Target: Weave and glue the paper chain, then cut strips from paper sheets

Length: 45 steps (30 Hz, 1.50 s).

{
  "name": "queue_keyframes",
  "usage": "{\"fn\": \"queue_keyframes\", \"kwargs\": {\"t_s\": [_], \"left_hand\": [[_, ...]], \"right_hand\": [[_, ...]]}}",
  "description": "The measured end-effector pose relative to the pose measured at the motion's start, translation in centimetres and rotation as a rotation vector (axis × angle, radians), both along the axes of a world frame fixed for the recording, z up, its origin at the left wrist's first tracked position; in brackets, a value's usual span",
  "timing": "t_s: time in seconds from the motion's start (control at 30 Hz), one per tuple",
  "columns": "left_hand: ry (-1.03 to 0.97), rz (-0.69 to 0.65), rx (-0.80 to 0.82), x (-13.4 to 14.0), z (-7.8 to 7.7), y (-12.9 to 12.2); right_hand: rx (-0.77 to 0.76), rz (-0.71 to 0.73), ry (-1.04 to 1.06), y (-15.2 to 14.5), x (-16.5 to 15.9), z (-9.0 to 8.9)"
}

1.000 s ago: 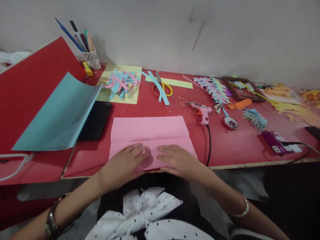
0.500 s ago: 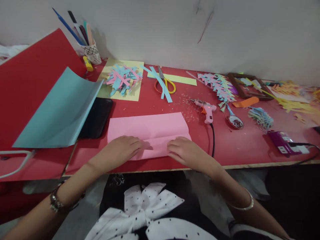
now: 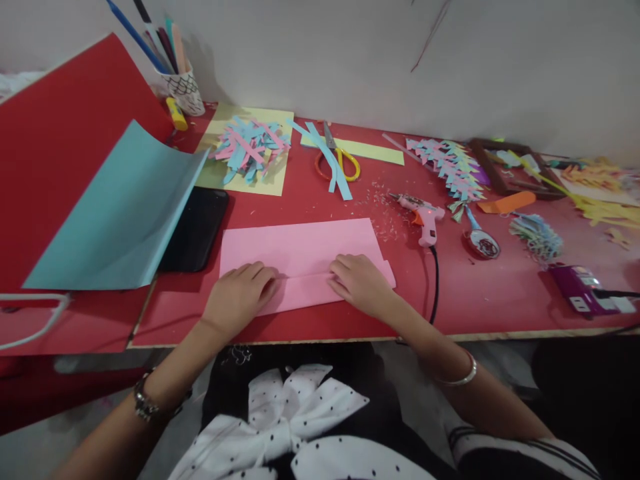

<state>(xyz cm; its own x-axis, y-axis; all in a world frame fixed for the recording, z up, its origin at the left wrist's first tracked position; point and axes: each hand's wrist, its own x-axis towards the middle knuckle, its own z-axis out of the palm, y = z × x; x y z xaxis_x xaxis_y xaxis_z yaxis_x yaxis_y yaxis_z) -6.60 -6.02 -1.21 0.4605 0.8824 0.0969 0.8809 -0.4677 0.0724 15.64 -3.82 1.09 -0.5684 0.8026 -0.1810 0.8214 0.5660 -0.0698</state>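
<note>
A sheet of pink paper (image 3: 300,243) lies on the red table in front of me, its near part folded over into a flap along the front. My left hand (image 3: 240,293) is closed on the left end of the flap, fingers curled together at its edge. At the right, my right hand (image 3: 361,283) pinches the same flap, its fingertips at the flap's upper edge. Between the hands the flap's edge runs nearly straight. The parts of the paper under both palms are hidden.
Behind the paper lie scissors (image 3: 350,164) and blue and pink strips (image 3: 250,150). A glue gun (image 3: 426,220) with a black cable lies right, near a purple socket box (image 3: 575,290). Leftward are a black tablet-like object (image 3: 197,233) and a blue sheet (image 3: 115,220).
The pink flap now lies flatter and straighter, where it was raised and wavy before. My hands have shifted slightly along it, and the view has turned a little.
</note>
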Motion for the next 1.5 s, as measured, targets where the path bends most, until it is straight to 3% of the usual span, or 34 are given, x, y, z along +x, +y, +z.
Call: {"fn": "queue_keyframes", "kwargs": {"t_s": [0.23,0.67,0.83,1.0,1.07,1.2,1.5], "left_hand": [[-0.021,0.063,-0.030,0.0,0.0,-0.1],[-0.058,0.085,-0.013,-0.2,0.0,-0.2],[0.016,-0.022,0.094,0.5,0.3,-0.6],[-0.065,-0.326,0.108,2.0,-0.4,-2.1],[-0.080,-0.389,0.106,2.3,-0.9,-2.6],[-0.079,-0.410,0.079,1.9,-1.6,-2.9],[-0.101,-0.435,0.006,1.5,-1.5,-2.4]], "right_hand": [[0.031,-0.132,0.038,-0.3,-0.6,-0.5],[0.115,-0.153,0.048,-0.9,-0.7,-0.9],[0.109,-0.161,0.021,-0.9,-0.9,-0.9],[0.113,-0.170,-0.008,-1.1,-1.1,-0.8],[0.117,-0.173,-0.017,-1.2,-1.1,-0.8],[0.127,-0.176,-0.024,-1.2,-1.2,-0.8],[0.102,-0.197,-0.036,-1.1,-1.4,-0.7]]}}
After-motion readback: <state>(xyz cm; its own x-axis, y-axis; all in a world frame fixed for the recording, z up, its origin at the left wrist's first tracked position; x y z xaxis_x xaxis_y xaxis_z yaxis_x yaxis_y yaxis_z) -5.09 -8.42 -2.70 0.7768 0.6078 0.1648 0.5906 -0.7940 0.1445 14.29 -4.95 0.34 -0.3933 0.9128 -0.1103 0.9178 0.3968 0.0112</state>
